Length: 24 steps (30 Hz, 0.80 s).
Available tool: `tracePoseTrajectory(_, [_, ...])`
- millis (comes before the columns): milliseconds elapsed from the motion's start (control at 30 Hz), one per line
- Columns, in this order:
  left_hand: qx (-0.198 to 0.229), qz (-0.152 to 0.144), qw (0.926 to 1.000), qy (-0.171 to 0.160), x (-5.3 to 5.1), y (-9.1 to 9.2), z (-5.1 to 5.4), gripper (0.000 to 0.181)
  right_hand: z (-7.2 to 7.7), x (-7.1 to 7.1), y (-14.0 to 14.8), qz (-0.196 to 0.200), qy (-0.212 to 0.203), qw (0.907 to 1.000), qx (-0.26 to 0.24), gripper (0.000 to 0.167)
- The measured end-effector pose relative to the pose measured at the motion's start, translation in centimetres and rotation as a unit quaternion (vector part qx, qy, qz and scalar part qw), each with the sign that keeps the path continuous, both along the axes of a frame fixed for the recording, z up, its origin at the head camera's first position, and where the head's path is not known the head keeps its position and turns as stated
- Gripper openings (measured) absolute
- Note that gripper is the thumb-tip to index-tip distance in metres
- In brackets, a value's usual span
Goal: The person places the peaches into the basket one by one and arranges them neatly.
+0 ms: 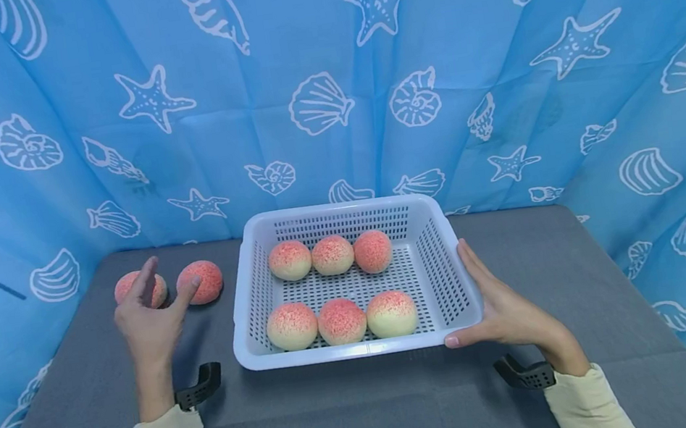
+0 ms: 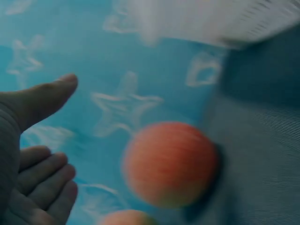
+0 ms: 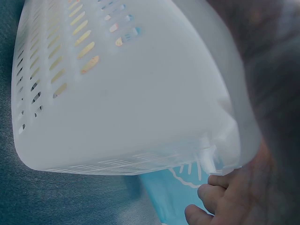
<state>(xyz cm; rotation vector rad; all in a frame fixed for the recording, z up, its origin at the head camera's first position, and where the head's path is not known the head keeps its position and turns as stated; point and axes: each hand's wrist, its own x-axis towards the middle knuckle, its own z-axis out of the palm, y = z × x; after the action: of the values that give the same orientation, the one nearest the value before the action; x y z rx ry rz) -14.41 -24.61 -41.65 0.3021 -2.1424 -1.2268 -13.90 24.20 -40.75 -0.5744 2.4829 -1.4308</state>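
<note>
A white plastic basket [image 1: 362, 349] with slotted walls holds peaches in two rows of three, such as a pink-and-cream peach [image 1: 341, 321] in the front row. My right hand [image 1: 509, 315] grips the basket's front right corner, thumb on the front rim and fingers along the right side. In the right wrist view its fingers [image 3: 211, 197] curl below the rim. To the left of the basket, my left hand [image 1: 150, 321] hovers with thumb and fingers spread, holding nothing. Just beyond it lie two more peaches, a left one [image 1: 159, 291] partly hidden by the fingers and a right one [image 1: 204, 292] near the thumb.
A grey cloth [image 1: 371, 415] covers the table. Behind and at both sides hangs a blue curtain [image 1: 335, 156] with white shells and starfish, meeting the table's back edge close behind the basket.
</note>
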Motion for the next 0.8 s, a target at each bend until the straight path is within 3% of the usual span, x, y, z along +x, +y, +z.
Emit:
tracePoseTrajectory(167, [0.039,0.008,0.9983,-0.042,-0.9,0.3,-2.8,0.077,-0.1,0.0,0.0,-0.001,0.001,1.0000,0.001,0.147])
tracePoseTrajectory(433, [0.090,0.005,0.9955,-0.031,-2.2,0.3,-6.4,0.088,-0.1,0.0,0.1,-0.001,0.001,1.0000,0.001,0.148])
tracePoseTrajectory(567, [0.097,0.004,0.9949,-0.027,-2.5,0.0,-7.3,0.087,-0.2,-0.1,0.1,-0.002,0.000,1.0000,0.002,0.148])
tracePoseTrajectory(800, [0.088,0.004,0.9957,-0.028,-2.6,0.0,-7.5,0.079,-0.1,-0.1,0.1,-0.005,0.000,1.0000,0.008,0.149])
